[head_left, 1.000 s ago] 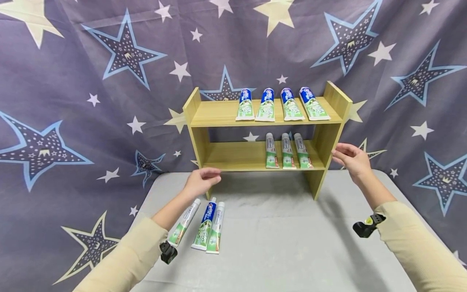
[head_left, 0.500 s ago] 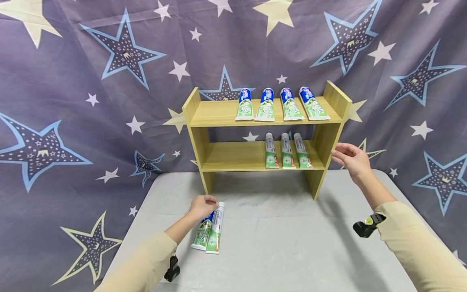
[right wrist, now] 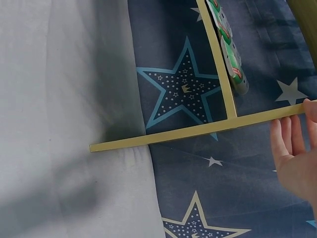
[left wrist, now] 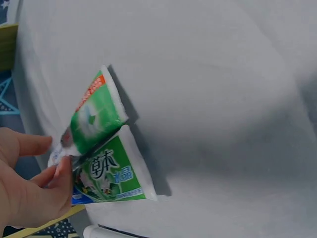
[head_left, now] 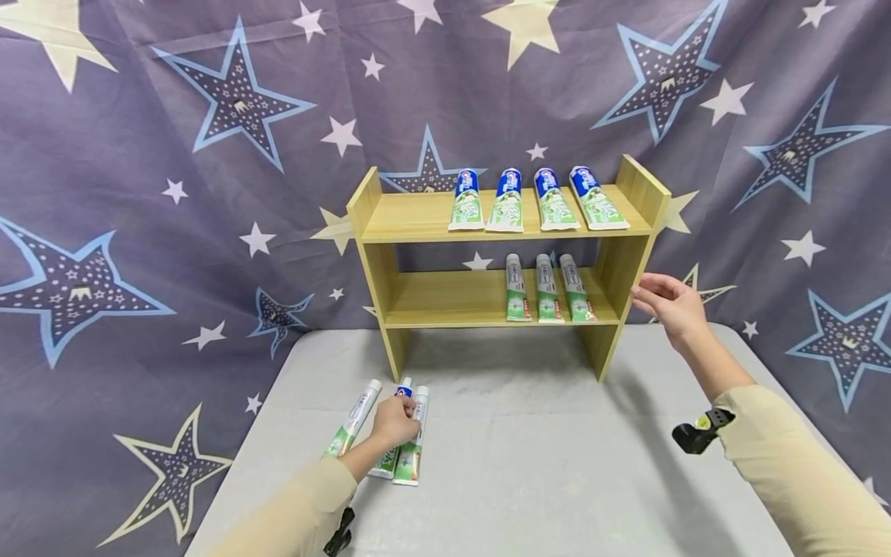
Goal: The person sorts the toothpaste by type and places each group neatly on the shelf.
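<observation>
In the head view my left hand (head_left: 395, 422) is over a blue-and-green toothpaste tube (head_left: 404, 389), its fingertips by the white-and-green toothpaste tube (head_left: 411, 456) to the right. Seen from the left wrist, a gap shows between one extended finger and the other fingertips, at the cap end of the white-and-green tube (left wrist: 96, 116); the blue-and-green tube (left wrist: 114, 171) lies beside it. Another white-and-green tube (head_left: 358, 414) rests left of that hand. My right hand (head_left: 674, 309) touches the right side panel of a wooden shelf (head_left: 452, 298), with fairly straight fingers against its outer face.
Several blue-and-green toothpaste tubes (head_left: 508, 203) lie in a row on the upper board. Three white-and-green tubes (head_left: 517, 290) are on the right part of the lower board. The shelf stands on a table with a grey cloth (head_left: 515, 464), before a star-patterned curtain (head_left: 174, 271).
My left hand has come down from beside the shelf's left leg onto the tubes on the table. The right hand stays at the side panel.
</observation>
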Demonstrator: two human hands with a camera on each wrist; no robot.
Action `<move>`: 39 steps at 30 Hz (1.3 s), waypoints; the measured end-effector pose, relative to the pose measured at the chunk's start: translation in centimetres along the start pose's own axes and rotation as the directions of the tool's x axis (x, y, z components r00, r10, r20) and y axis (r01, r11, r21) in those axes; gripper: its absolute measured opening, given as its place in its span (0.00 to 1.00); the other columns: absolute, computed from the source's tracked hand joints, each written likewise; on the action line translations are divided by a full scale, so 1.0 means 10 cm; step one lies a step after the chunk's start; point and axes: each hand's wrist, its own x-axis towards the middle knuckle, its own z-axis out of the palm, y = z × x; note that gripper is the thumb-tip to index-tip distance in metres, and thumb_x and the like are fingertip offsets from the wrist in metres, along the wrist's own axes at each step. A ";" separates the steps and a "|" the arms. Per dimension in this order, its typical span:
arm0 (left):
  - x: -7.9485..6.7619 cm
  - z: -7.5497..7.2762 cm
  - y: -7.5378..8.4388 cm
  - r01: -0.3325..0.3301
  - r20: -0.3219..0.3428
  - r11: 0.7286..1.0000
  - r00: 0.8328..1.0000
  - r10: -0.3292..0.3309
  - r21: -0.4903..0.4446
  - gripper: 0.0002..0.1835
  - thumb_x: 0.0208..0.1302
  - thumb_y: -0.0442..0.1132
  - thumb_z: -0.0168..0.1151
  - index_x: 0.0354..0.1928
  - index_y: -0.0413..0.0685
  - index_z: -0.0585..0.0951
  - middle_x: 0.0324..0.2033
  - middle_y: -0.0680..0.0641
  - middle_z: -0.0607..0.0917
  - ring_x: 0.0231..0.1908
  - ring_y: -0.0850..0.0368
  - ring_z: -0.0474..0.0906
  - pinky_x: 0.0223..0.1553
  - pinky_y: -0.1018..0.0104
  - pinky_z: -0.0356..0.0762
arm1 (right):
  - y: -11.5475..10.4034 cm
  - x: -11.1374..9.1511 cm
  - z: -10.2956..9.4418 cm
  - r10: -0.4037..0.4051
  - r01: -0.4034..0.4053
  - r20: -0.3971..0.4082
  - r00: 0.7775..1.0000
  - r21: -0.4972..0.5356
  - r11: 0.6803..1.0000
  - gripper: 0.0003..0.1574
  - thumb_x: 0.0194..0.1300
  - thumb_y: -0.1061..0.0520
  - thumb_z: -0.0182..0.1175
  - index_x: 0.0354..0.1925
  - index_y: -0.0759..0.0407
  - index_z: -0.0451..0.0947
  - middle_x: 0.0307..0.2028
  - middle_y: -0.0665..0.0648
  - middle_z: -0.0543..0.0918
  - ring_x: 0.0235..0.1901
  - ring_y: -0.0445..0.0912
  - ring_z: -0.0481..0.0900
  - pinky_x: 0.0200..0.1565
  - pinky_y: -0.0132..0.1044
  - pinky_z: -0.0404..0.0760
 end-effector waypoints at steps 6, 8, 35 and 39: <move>0.00 0.06 0.01 -0.016 -0.008 0.998 1.000 0.017 0.064 0.17 0.40 0.25 0.66 0.38 0.30 0.82 0.30 0.38 0.85 0.32 0.49 0.81 0.32 0.62 0.86 | 0.00 0.00 0.00 0.004 -0.004 -0.001 1.000 0.007 1.000 0.17 0.59 0.74 0.60 0.33 0.51 0.82 0.26 0.44 0.84 0.29 0.34 0.84 0.34 0.23 0.86; 0.00 0.05 0.04 -0.005 0.003 0.996 1.000 0.005 0.086 0.16 0.41 0.26 0.67 0.37 0.31 0.82 0.30 0.37 0.85 0.31 0.48 0.81 0.31 0.62 0.86 | 0.00 0.00 0.00 0.008 -0.008 -0.005 1.000 0.002 1.000 0.17 0.59 0.73 0.61 0.33 0.51 0.81 0.26 0.44 0.84 0.29 0.34 0.84 0.34 0.23 0.86; 0.03 0.10 0.17 0.163 0.075 0.980 0.985 -0.155 -0.111 0.13 0.39 0.33 0.74 0.29 0.35 0.83 0.26 0.41 0.85 0.22 0.58 0.79 0.24 0.69 0.84 | 0.00 0.00 0.00 0.020 -0.020 -0.006 1.000 -0.010 1.000 0.17 0.59 0.72 0.61 0.32 0.49 0.82 0.26 0.43 0.83 0.28 0.33 0.83 0.34 0.23 0.86; 0.07 0.11 0.21 0.248 0.181 0.938 0.961 -0.207 -0.242 0.15 0.42 0.34 0.74 0.35 0.34 0.84 0.29 0.41 0.87 0.21 0.62 0.78 0.25 0.71 0.84 | 0.00 0.00 0.00 0.014 -0.014 -0.005 1.000 0.005 1.000 0.18 0.59 0.73 0.60 0.32 0.50 0.82 0.26 0.44 0.84 0.28 0.33 0.84 0.34 0.23 0.86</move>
